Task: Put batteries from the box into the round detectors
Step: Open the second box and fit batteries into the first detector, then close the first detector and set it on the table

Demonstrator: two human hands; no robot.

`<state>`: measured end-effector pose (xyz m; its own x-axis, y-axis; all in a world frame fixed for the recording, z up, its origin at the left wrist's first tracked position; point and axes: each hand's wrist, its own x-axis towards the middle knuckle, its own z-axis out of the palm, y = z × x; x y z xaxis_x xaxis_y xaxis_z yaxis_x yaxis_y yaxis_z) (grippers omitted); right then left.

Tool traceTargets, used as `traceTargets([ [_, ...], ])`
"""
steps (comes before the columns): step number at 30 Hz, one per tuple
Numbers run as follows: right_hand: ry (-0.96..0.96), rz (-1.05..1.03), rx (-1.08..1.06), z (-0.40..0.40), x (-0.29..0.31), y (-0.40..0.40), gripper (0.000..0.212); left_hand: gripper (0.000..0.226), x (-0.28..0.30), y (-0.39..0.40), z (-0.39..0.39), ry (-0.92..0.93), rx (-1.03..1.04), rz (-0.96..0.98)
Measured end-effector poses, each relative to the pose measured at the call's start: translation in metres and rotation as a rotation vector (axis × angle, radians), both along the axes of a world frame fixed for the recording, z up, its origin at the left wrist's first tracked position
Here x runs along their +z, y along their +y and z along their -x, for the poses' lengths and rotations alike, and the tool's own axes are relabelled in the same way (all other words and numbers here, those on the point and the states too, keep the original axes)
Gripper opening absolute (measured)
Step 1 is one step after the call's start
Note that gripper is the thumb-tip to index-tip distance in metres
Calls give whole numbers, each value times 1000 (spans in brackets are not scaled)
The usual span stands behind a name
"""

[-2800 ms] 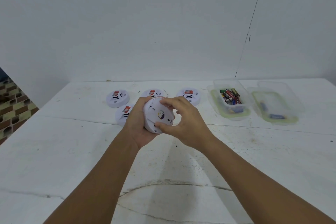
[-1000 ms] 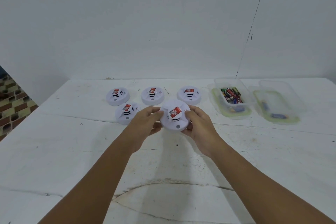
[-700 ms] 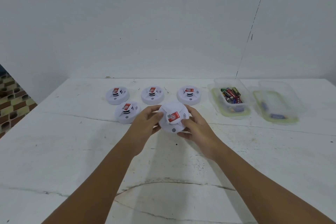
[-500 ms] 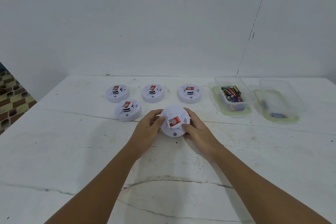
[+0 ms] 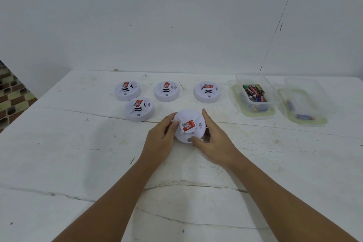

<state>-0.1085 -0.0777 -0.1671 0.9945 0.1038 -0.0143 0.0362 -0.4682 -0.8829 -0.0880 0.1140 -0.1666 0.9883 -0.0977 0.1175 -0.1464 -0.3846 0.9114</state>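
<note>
White table (image 5: 78, 153), cracked, bearing all items; clear box (image 5: 240, 95) of batteries (image 5: 254, 92), well to the right of and beyond the grip; second clear box (image 5: 306, 102), further right; four round detectors (image 5: 139, 109) in a cluster beyond and left of the grip; held detector (image 5: 189, 125), sticker up, gripped at its rim between left hand (image 5: 160, 139) and right hand (image 5: 214, 141), fingers curled round it
</note>
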Motion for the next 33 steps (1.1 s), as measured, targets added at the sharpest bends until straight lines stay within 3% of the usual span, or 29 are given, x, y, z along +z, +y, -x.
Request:
traceTargets([
  [8,24,-7,-31,3,0,2,109,35,-2,0,2,-24,7,-1],
  [26,22,-1,-20,0,-3,3,99,35,-3,1,2,-50,-13,3],
  [33,25,-8,-25,0,-1,3,105,33,-2,1,3,-45,-3,-7],
])
